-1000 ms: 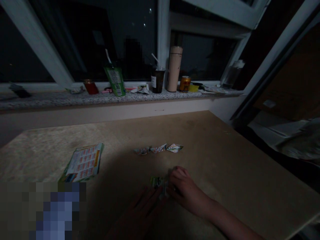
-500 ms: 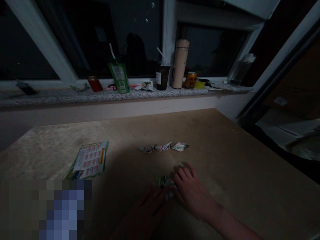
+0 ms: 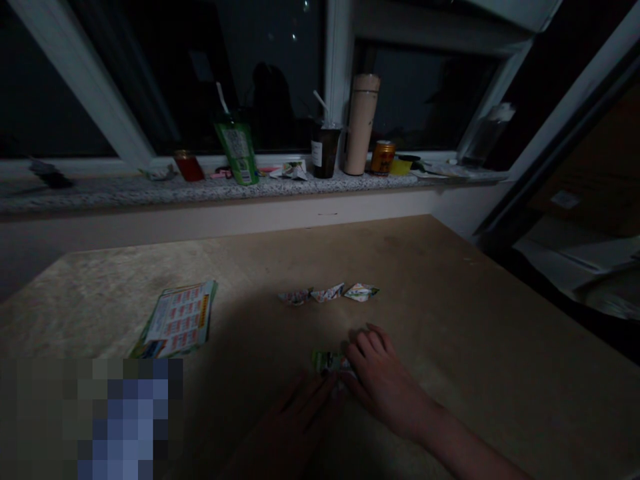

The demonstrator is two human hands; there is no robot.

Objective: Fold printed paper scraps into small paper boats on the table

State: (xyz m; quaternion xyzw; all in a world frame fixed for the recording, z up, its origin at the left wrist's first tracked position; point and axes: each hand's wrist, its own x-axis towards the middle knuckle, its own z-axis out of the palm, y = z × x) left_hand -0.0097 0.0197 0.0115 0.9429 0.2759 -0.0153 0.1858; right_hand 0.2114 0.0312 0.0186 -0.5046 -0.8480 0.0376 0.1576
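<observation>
A speckled stone windowsill (image 3: 150, 191) runs beneath a dark window (image 3: 300, 80). Along it, left to right: a red jar (image 3: 189, 167), a green cup (image 3: 239, 153) with a straw, a dark labelled cup (image 3: 325, 157) also with a straw, a tall pinkish flask (image 3: 361, 127), a gold can (image 3: 383, 159), and a clear bottle (image 3: 484, 140).

No readable text, only blurred print on the stacked sheets (image 3: 180, 319), folded papers (image 3: 361, 292), green cup (image 3: 237, 150) and golden can (image 3: 383, 159).

Seeing green paper (image 3: 324, 361) by the right hand (image 3: 383, 373), red blocks on a white leaflet (image 3: 180, 320) way left, speckled grey sill (image 3: 280, 189) out past it.
</observation>
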